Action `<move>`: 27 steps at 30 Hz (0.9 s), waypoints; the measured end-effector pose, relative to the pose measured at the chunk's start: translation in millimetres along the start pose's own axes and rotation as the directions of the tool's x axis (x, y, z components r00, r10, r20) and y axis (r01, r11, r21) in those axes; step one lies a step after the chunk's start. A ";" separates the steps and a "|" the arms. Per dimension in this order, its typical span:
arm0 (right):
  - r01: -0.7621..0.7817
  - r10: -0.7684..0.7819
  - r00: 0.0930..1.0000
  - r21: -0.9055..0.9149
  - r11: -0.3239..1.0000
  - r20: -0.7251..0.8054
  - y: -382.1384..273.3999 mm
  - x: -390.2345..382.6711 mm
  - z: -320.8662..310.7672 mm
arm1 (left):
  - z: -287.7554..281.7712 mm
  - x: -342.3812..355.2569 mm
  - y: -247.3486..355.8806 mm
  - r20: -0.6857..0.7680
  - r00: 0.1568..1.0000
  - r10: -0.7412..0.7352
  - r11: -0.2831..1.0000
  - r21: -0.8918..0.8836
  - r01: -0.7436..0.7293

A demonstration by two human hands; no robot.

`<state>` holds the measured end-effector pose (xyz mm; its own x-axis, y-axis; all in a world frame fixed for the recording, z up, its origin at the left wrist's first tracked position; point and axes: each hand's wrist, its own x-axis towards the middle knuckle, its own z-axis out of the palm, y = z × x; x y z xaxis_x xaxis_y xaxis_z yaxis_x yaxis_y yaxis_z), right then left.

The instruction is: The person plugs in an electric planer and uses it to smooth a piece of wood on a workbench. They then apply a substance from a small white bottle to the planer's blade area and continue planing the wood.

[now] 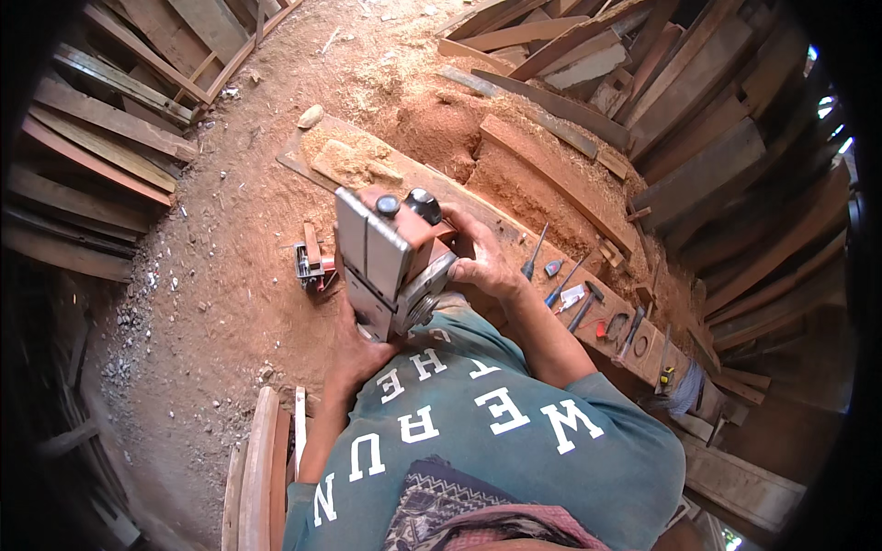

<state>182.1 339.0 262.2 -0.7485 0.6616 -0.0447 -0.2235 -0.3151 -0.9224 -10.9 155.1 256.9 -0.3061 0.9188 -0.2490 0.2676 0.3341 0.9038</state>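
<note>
An electric hand planer [377, 248] is held up in front of my body, its flat metal sole turned to the side and a round black knob on top. My left hand [363, 347] is closed around its lower rear end, the fingers mostly hidden behind the body. On the other side my right hand [485, 255] grips it near the knob and the side cover, thumb toward me. Just beyond the planer lies a wooden plank bench [441, 188], with wood shavings [354, 163] heaped on its far left end.
Screwdrivers [534, 255], a hammer [586, 306] and a tape measure [667, 375] lie along the bench's right part. A red power tool [317, 268] sits on the dusty ground to the left. Boards [119, 119] are stacked at left; more timber [698, 83] leans at right, beside sawdust.
</note>
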 end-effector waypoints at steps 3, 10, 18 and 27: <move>0.034 -0.034 0.999 0.038 0.999 -0.008 -6.6 -3.2 11.0 | 1.8 -0.6 -11.1 0.002 0.999 0.044 0.999 0.021 -0.044; -0.004 0.004 1.000 -0.005 1.000 -0.003 -15.6 -3.8 19.8 | 5.9 2.5 8.6 -0.003 0.999 0.048 0.978 -0.201 -0.048; -0.064 0.059 0.997 -0.165 0.984 -0.040 -22.4 1.9 25.7 | 1.4 -4.6 -21.1 -0.022 0.999 0.036 0.999 -0.008 -0.036; -0.033 0.032 0.999 -0.024 0.999 -0.033 -19.1 7.5 11.4 | -4.1 -3.4 -11.7 -0.080 0.995 0.060 0.997 0.050 -0.056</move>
<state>173.7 342.2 283.8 -0.7345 0.6731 -0.0864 -0.1841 -0.3203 -0.9293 -16.7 147.2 248.6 -0.3617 0.9175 -0.1653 0.3296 0.2917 0.8979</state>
